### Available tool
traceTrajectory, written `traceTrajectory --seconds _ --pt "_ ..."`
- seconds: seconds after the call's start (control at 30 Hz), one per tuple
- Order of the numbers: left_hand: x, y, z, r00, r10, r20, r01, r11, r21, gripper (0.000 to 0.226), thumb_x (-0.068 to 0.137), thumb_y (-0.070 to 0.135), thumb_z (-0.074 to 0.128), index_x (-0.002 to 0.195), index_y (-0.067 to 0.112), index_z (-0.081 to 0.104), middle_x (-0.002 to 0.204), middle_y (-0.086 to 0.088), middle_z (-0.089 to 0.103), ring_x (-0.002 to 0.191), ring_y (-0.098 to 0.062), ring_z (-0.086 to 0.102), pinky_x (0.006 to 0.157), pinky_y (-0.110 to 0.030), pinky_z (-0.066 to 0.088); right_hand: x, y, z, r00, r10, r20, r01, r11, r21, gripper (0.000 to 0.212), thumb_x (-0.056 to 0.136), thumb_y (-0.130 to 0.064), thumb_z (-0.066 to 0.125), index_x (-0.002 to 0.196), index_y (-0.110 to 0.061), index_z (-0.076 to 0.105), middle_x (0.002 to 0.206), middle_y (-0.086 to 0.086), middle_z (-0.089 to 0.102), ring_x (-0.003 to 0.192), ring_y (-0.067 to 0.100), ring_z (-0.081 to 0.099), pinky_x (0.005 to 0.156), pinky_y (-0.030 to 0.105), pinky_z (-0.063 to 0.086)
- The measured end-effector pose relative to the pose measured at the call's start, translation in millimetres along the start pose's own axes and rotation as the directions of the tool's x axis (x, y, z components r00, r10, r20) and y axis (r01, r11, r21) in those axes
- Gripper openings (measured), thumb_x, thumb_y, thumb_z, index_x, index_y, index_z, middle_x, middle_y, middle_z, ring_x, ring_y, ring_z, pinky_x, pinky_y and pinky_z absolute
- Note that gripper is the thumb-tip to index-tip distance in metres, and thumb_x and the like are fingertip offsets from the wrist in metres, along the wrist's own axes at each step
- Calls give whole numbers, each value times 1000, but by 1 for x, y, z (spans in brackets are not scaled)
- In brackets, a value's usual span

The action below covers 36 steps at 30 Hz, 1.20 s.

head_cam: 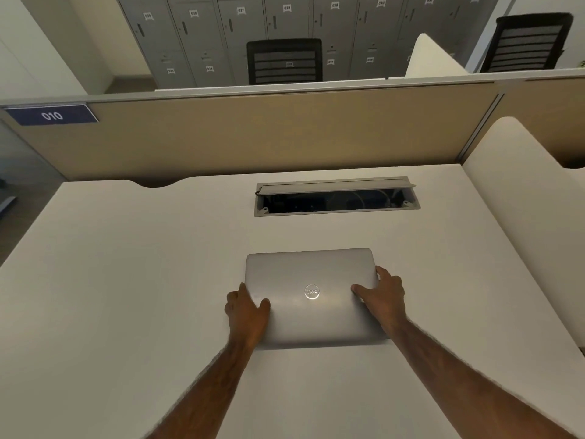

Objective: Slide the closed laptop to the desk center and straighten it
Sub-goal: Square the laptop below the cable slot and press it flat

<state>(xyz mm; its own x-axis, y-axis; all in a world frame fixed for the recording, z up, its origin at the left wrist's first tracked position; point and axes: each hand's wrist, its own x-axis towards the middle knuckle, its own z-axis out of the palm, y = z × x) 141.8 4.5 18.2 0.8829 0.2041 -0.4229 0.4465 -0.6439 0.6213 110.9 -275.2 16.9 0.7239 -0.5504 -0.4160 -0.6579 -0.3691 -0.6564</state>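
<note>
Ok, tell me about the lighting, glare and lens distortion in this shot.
Head view: dim, warm, even light; a soft glare patch on the laptop lid beside its logo; faint shadow under its near edge; wide-angle bending curves the partition and desk edges; focus acceptably sharp, slightly soft throughout.

The laptop (311,296) side edges hide under both hands — left hand (248,308), right hand (381,299); cable tray (337,201) contents too dark to tell.

You see a laptop (311,296) with a smooth, brushed-looking silver metal lid and a shinier round badge, lying on a matt, smooth off-white desk (126,280). The partition (269,134) behind looks like tan cloth; the cable tray (337,198) frame is matt grey metal.
</note>
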Motion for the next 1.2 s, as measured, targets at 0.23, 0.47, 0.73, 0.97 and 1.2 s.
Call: traceTrajectory --seconds 0.23,0.47,0.73,0.97,1.2 --pt "-28 -6 15 989 144 -33 -140 985 103 80 97 31 57 163 9 16 164 -14 25 151 -35 27 124 -47 30 -19 1 9 996 -63 -63 55 991 -121 71 85 -41 70 145 -14 43 135 15 47 135 37 40 108 48 42" --pt "-18 2 12 998 63 -17 -63 998 18 81 90 32 67 159 14 28 155 -15 35 144 -38 34 118 -47 36 -22 -6 6 998 -27 -64 20 994 -107 77 84 -39 71 151 -18 40 139 15 46 138 37 39 110 49 39" --pt "-23 -18 21 982 186 9 -185 968 168 98 93 55 60 166 18 7 172 -11 6 159 -32 11 127 -45 19 -26 3 9 990 -133 -56 117 967 -225 73 91 -43 66 155 -21 39 140 14 47 136 35 41 109 47 40" --pt "-30 -33 27 896 444 -25 -396 822 410 79 104 52 35 166 13 7 174 -8 -12 163 -27 -2 130 -36 -1 -49 18 13 935 -351 -57 265 795 -546 64 101 -44 50 157 -16 37 154 18 44 136 37 47 103 47 44" --pt "-35 -44 35 841 532 103 -499 686 529 78 102 58 16 164 18 -10 172 -3 -22 159 -21 -22 121 -28 -27 -75 29 24 889 -457 -19 349 706 -616 71 99 -46 23 154 -6 43 162 27 35 150 44 36 113 58 41"
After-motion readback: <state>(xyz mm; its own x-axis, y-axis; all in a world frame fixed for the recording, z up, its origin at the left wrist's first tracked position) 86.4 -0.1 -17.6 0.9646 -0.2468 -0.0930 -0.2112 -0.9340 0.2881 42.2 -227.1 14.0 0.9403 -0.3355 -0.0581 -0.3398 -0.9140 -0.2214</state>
